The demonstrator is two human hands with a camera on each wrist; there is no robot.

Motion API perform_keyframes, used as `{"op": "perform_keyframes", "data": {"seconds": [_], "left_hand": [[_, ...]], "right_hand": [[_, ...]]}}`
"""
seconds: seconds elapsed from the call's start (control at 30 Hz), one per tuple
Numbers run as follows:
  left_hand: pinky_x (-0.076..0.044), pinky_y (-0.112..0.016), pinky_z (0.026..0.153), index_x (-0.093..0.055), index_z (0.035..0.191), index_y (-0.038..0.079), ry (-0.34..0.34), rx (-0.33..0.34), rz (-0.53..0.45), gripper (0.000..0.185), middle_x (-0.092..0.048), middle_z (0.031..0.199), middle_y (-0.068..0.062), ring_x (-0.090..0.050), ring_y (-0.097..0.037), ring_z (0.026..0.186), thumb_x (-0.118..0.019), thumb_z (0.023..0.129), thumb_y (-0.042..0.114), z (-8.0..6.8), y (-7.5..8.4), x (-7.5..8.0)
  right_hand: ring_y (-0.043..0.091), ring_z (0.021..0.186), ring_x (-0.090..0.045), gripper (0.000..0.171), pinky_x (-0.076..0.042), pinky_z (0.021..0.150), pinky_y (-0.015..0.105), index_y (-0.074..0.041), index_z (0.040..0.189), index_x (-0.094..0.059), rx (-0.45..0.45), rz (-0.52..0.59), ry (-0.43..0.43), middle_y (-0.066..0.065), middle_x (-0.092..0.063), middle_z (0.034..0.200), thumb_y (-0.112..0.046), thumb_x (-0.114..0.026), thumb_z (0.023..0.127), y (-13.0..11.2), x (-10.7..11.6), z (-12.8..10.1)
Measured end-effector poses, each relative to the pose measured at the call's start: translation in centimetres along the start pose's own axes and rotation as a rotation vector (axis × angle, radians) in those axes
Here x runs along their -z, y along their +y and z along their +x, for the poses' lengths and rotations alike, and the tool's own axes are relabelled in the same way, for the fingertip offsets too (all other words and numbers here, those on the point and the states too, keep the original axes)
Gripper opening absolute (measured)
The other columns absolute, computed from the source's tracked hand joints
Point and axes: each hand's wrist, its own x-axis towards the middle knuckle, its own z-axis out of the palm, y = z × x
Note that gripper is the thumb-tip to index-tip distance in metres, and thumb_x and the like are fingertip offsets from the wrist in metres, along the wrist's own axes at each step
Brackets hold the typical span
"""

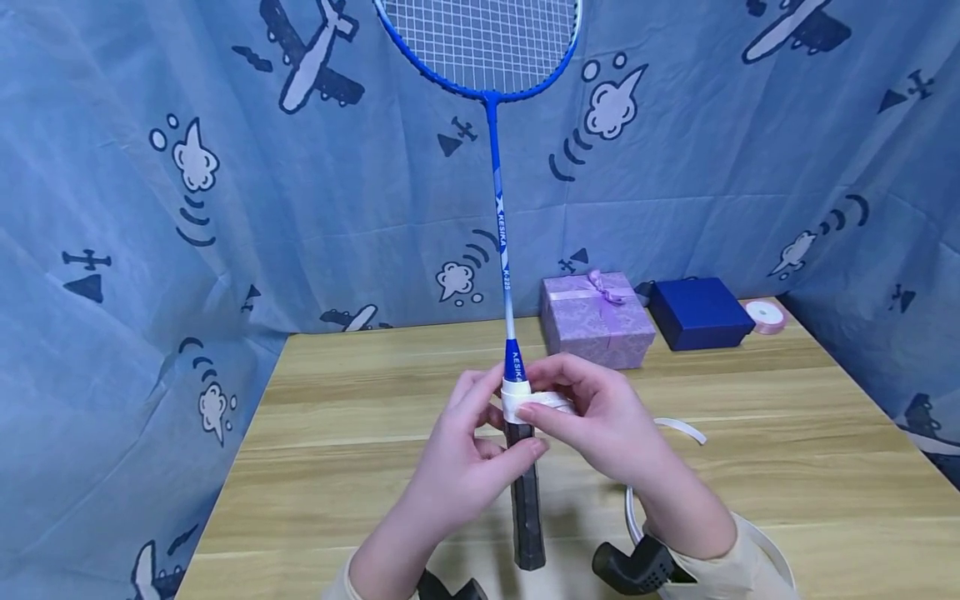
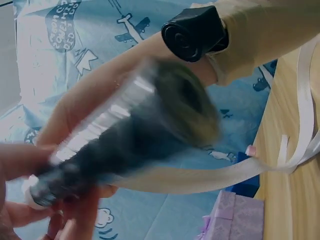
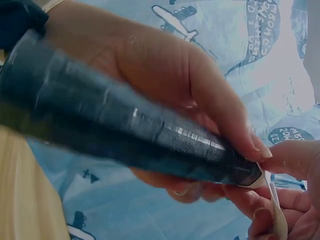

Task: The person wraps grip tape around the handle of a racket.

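Tension mattered most as we wound the white grip tape point(image 1: 534, 402) onto the blue badminton racket point(image 1: 501, 225), upright above the wooden table's point(image 1: 360, 417) near edge: our left hand point(image 1: 457, 467) clasped the black handle point(image 1: 527, 500), our right hand point(image 1: 600, 412) pinched the tape taut, each turn best overlapping evenly.

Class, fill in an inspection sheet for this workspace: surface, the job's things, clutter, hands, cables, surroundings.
Surface: wooden table.
Job's things: blue racket upright, black handle; white tape wound at the handle's top, its tail trailing on the table.
Clutter: purple gift box, navy box, pink ribbon roll.
Hands: left hand grips the handle; right hand pinches the tape.
Cables: nothing seen.
Surroundings: blue aeroplane-print cloth.
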Motion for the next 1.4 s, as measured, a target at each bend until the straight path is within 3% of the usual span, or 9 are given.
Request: {"op": "perform_keyframes", "data": {"seconds": [0.1, 0.2, 0.6, 0.87, 1.07, 1.23, 1.4], "left_hand": [[-0.062, -0.028, 0.062, -0.052, 0.152, 0.027, 0.070, 0.009, 0.123, 0.076, -0.054, 0.114, -0.003, -0.061, -0.020, 0.094, -0.082, 0.086, 0.004, -0.1, 0.2, -0.2], [-0.064, -0.030, 0.065, -0.054, 0.150, 0.019, 0.090, -0.017, 0.136, 0.072, -0.056, 0.112, -0.007, -0.062, -0.021, 0.094, -0.080, 0.086, -0.001, -0.1, 0.3, -0.2], [-0.063, -0.030, 0.062, -0.054, 0.146, 0.013, -0.010, 0.009, -0.011, 0.065, -0.058, 0.121, -0.010, -0.066, -0.018, 0.090, -0.073, 0.087, -0.008, 0.1, -0.1, 0.2], [-0.063, -0.029, 0.062, -0.057, 0.141, 0.021, -0.037, 0.053, 0.013, 0.062, -0.058, 0.120, -0.002, -0.065, -0.019, 0.092, -0.072, 0.088, -0.006, 0.3, -0.6, 0.3], [-0.058, -0.021, 0.059, -0.051, 0.146, 0.013, -0.106, 0.007, -0.112, 0.064, -0.059, 0.124, -0.015, -0.065, -0.016, 0.094, -0.070, 0.089, -0.010, 0.3, -0.5, 0.4], [-0.065, -0.040, 0.080, -0.044, 0.153, 0.005, -0.159, -0.060, -0.247, 0.070, -0.052, 0.138, -0.024, -0.063, -0.020, 0.105, -0.065, 0.089, -0.016, 0.3, -0.7, 0.5], [-0.062, -0.050, 0.087, -0.036, 0.158, 0.000, -0.228, -0.124, -0.351, 0.073, -0.042, 0.152, -0.028, -0.059, -0.025, 0.118, -0.059, 0.091, -0.020, 0.4, -0.9, 0.6]], "right_hand": [[0.014, 0.084, -0.070, 0.025, -0.061, 0.071, 0.026, -0.002, 0.113, -0.071, -0.007, -0.040, 0.015, 0.012, -0.074, 0.103, -0.002, -0.078, 0.089, 0.1, -0.2, 0.1], [0.014, 0.085, -0.070, 0.026, -0.061, 0.071, 0.026, -0.005, 0.112, -0.072, -0.005, -0.084, 0.028, 0.010, -0.074, 0.104, -0.005, -0.081, 0.088, 0.1, -0.2, 0.1], [0.011, 0.084, -0.069, 0.024, -0.059, 0.072, 0.024, -0.009, 0.107, -0.076, 0.038, -0.176, 0.012, 0.001, -0.074, 0.100, -0.007, -0.085, 0.085, -0.1, 0.4, -0.1], [0.008, 0.083, -0.070, 0.025, -0.062, 0.074, 0.024, -0.004, 0.104, -0.075, 0.070, -0.209, 0.019, 0.003, -0.072, 0.095, -0.001, -0.086, 0.081, -0.2, 0.4, -0.2], [0.011, 0.081, -0.070, 0.023, -0.061, 0.072, 0.025, -0.004, 0.106, -0.073, -0.003, -0.127, -0.027, 0.007, -0.073, 0.096, -0.005, -0.083, 0.085, -0.3, 0.7, -0.1], [0.013, 0.087, -0.071, 0.024, -0.062, 0.076, 0.027, 0.000, 0.111, -0.071, -0.048, -0.046, -0.065, 0.013, -0.074, 0.106, -0.004, -0.079, 0.089, -0.2, 0.8, 0.0], [0.014, 0.092, -0.068, 0.022, -0.059, 0.080, 0.024, -0.002, 0.113, -0.073, 0.048, -0.004, -0.106, 0.012, -0.071, 0.112, 0.000, -0.074, 0.092, 0.2, 0.9, 0.0]]}}
